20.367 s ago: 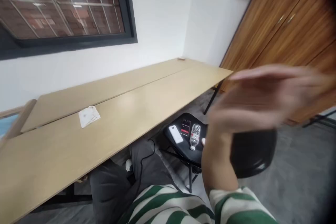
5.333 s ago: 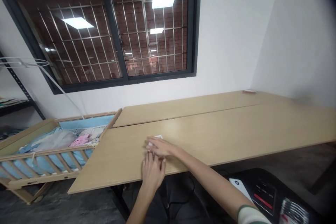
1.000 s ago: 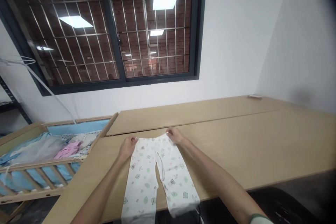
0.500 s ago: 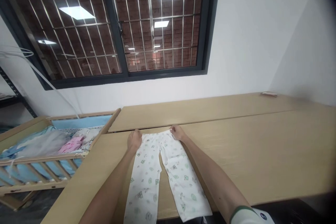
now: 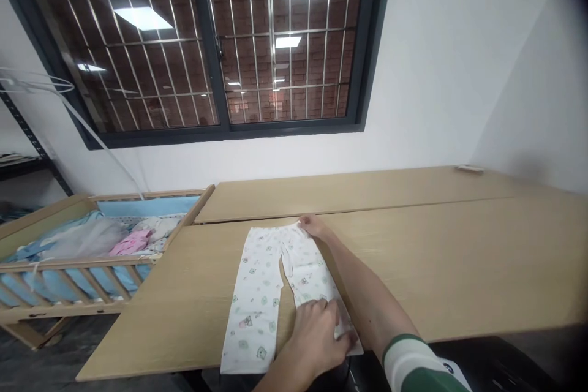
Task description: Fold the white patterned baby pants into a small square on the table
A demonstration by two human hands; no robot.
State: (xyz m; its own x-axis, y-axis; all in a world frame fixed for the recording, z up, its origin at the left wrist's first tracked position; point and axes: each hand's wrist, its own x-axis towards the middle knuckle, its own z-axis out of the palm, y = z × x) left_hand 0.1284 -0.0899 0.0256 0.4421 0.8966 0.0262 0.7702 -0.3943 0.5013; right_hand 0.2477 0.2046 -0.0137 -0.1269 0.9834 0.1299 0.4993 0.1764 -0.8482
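A pair of small white pants (image 5: 257, 282) with a green and grey print lies spread flat on the wooden tabletop, waistband away from me and legs toward me. At the waistband's right corner, my right hand (image 5: 315, 226) pinches the cloth. My left hand (image 5: 319, 331) reaches across to the lower right leg, its fingers curled on the fabric near the hem; the fingertips are partly hidden. The left leg lies untouched, its hem close to the table's front edge.
A wooden crib (image 5: 87, 266) with blue lining, a pink cloth (image 5: 131, 242) and other fabrics stands left of the table (image 5: 436, 257). A small flat item (image 5: 469, 168) lies at the back right. Behind is a barred window (image 5: 285, 73).
My left hand has let go of the waistband's left corner and moved down and right onto the right leg. My right hand still holds its corner. The view has shifted slightly.
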